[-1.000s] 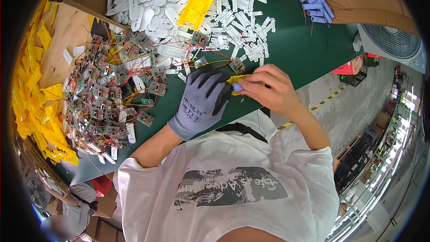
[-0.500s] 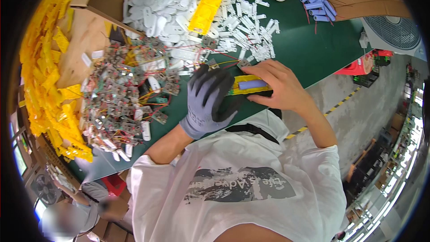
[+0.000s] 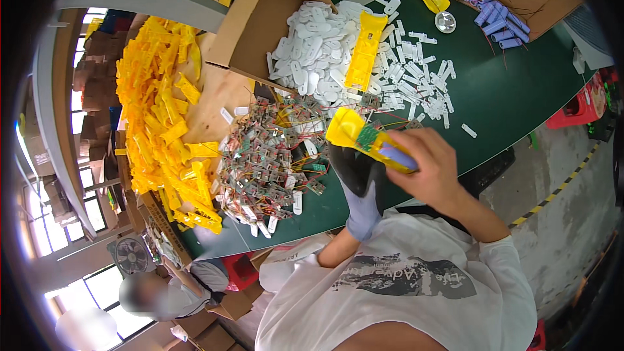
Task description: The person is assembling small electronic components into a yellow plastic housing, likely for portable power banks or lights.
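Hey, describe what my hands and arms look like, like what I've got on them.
Your left hand wears a glove, blue-grey near the wrist with a black coating farther up. Your right hand is bare, with no glove. Both forearms are uncovered below the short, loose white sleeves of your shirt. I see no watch or bracelet.

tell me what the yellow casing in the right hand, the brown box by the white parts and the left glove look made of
Yellow casing: probably moulded plastic, fairly smooth, judging by its sheen and even colour.
Brown box: likely cardboard, matte, with plain, flat walls.
Left glove: seemingly grey fabric, dull; the black finger area may be a rubbery coating.
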### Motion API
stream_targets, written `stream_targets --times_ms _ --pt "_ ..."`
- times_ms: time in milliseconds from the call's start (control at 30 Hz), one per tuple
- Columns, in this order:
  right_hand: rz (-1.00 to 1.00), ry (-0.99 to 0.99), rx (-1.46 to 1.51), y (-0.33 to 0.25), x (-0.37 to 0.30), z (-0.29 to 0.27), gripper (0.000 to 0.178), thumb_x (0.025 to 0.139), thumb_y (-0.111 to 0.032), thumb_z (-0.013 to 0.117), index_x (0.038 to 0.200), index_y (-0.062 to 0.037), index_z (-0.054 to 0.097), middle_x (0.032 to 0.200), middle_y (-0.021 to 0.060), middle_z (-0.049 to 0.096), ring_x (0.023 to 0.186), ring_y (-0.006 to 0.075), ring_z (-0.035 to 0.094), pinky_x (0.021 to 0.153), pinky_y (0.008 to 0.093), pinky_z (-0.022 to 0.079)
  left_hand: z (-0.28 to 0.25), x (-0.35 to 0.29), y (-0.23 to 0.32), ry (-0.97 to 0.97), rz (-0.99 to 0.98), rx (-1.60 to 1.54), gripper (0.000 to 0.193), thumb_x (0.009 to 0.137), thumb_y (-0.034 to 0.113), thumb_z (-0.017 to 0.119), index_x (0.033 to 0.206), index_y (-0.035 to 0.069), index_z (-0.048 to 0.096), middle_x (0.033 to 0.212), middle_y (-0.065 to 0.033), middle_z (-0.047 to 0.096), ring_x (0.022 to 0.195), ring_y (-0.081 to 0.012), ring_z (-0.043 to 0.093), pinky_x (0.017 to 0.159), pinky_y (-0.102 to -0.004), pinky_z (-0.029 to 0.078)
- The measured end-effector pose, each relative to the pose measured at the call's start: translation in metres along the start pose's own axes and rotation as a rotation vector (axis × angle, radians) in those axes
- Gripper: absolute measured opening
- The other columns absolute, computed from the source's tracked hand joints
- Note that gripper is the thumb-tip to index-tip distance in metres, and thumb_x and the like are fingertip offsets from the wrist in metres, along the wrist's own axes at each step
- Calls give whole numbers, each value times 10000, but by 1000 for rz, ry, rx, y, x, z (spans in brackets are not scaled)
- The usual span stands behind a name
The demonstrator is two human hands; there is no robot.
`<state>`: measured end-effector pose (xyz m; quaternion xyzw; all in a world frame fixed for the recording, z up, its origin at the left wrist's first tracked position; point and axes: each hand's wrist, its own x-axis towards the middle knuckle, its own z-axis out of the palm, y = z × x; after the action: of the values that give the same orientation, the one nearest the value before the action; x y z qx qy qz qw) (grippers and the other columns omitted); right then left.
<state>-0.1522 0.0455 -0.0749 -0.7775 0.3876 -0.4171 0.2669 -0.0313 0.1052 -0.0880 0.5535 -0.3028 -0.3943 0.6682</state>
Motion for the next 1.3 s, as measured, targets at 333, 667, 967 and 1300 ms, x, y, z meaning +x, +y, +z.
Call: stream_targets --times_ms 333,667,967,1300 --pt "290 -194 -153 25 52 11 218 826 -255 653 913 -55 655 812 98 658 704 256 650 600 394 506 -46 33 -4 87 -228 26 546 950 137 534 1427 137 268 1109 -100 572 775 -147 579 623 -308 527" --pt "228 -169 -415 58 77 42 112 813 -150 628 838 -47 589 694 122 628 639 300 636 562 427 489 -34 42 -22 -182 -133 198 397 980 151 484 1360 71 400 1050 -95 589 768 -140 581 658 -282 508" --pt "508 -270 535 38 38 -6 152 852 -149 664 905 -9 632 685 73 663 614 128 645 605 259 502 -30 40 -24 -110 -18 311 175 959 92 522 1120 24 539 974 -23 563 824 -76 494 731 -222 415" --pt "609 -518 845 35 16 22 170 897 -158 643 851 1 608 691 24 633 643 68 596 576 212 456 -35 37 -29 -132 -53 254 169 914 17 546 1080 -5 567 963 -33 589 841 -87 528 748 -236 430"
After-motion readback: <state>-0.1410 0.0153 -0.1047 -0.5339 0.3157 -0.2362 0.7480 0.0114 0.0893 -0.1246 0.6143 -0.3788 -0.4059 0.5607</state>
